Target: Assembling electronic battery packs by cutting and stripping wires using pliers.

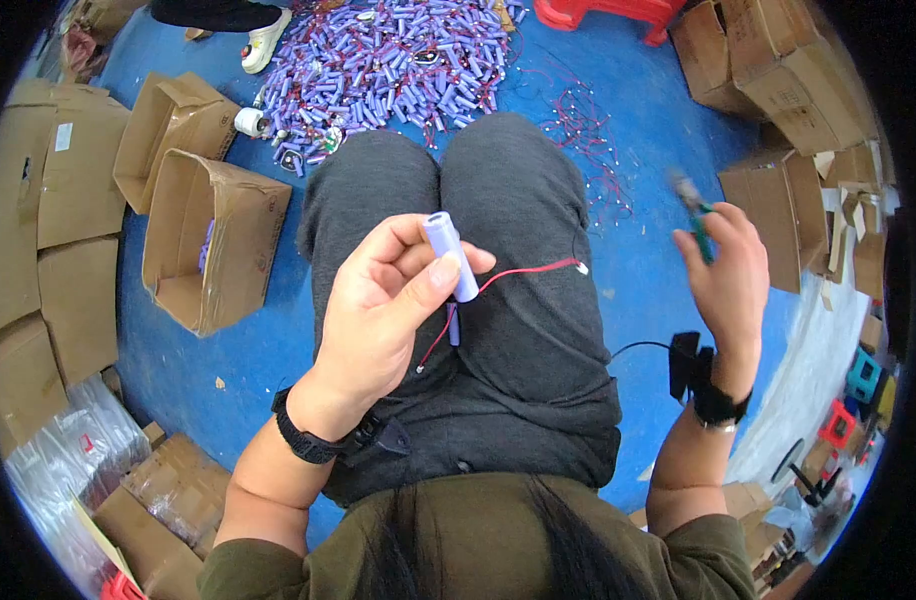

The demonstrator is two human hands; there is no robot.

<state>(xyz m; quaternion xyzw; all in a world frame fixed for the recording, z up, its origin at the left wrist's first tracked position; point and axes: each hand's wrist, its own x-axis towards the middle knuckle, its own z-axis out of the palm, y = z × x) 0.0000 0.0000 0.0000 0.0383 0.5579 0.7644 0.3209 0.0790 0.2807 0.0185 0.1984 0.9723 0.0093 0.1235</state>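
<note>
My left hand is closed on a purple cylindrical battery cell, pinched between thumb and fingers above my lap. A red wire runs out from beside the cell to a small white connector over my right thigh. Below the cell shows part of a second purple cell, and a dark red lead hangs down there; I cannot tell whether that cell is held or lies between my legs. Off to the right, my right hand grips green-handled pliers, whose metal jaws are smeared by motion.
A large heap of purple cells with wires covers the blue floor ahead. Loose red wires lie right of it. Open cardboard boxes stand left and right. Another person's shoe and a red stool are beyond.
</note>
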